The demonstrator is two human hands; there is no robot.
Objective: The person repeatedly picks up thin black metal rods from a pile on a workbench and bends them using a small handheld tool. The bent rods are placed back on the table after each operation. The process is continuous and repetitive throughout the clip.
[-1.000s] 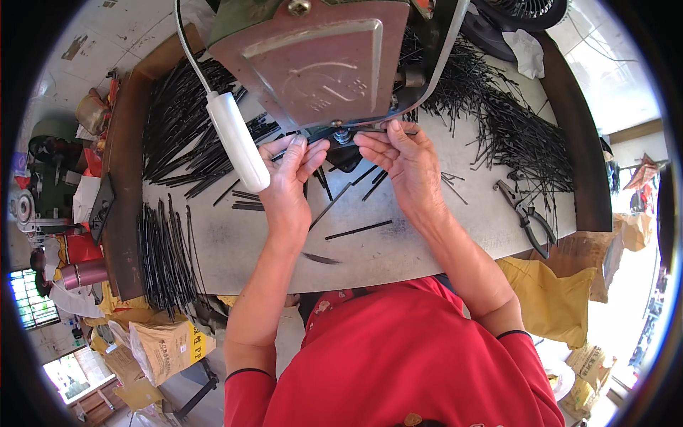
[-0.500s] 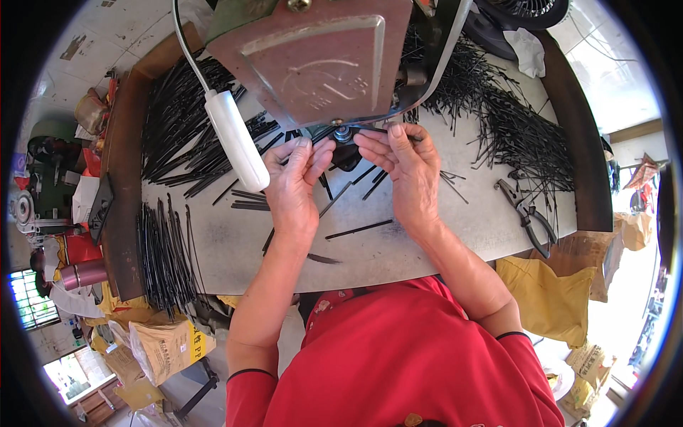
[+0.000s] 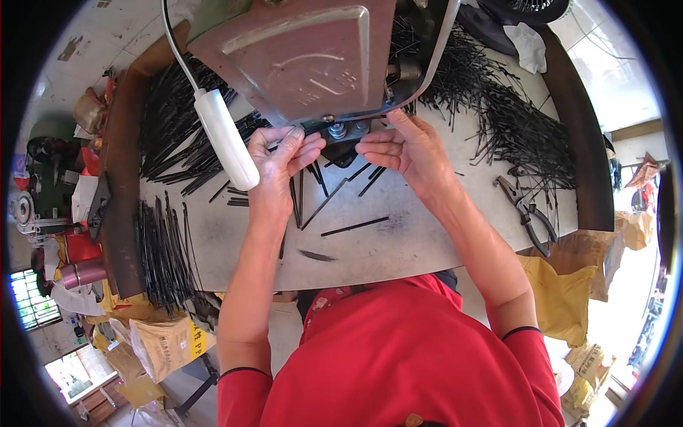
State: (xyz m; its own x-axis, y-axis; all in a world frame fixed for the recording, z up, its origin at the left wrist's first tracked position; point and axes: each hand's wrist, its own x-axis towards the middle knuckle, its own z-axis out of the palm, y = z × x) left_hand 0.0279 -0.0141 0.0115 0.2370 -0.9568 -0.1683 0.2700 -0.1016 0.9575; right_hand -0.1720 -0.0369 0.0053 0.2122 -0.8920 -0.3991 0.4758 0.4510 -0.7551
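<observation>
A reddish-brown machine head (image 3: 306,64) hangs over the table, with a bolted metal fitting (image 3: 339,131) under its lower edge. On the left of this fitting my left hand (image 3: 279,160) is closed in a pinch, thumb against forefinger, on a thin black strip (image 3: 310,129) of which little shows. At the other side my right hand (image 3: 416,149) has its thumb raised against the machine's lower edge and its fingers bent. What lies between those fingertips, if anything, is hidden. Loose black strips (image 3: 356,226) lie on the table below the hands.
A white lamp-like cylinder (image 3: 226,139) hangs on a cable beside my left hand. Heaps of black strips (image 3: 512,128) cover the far right, and bundles (image 3: 160,249) lie left. Pliers (image 3: 526,213) rest near the right edge. Brown raised boards (image 3: 587,135) border the table. A fan (image 3: 523,11) stands far right.
My left hand has shifted left, away from the fitting, and my right hand a little right. More of the fitting shows between them. The machine head appears slightly further left in view.
</observation>
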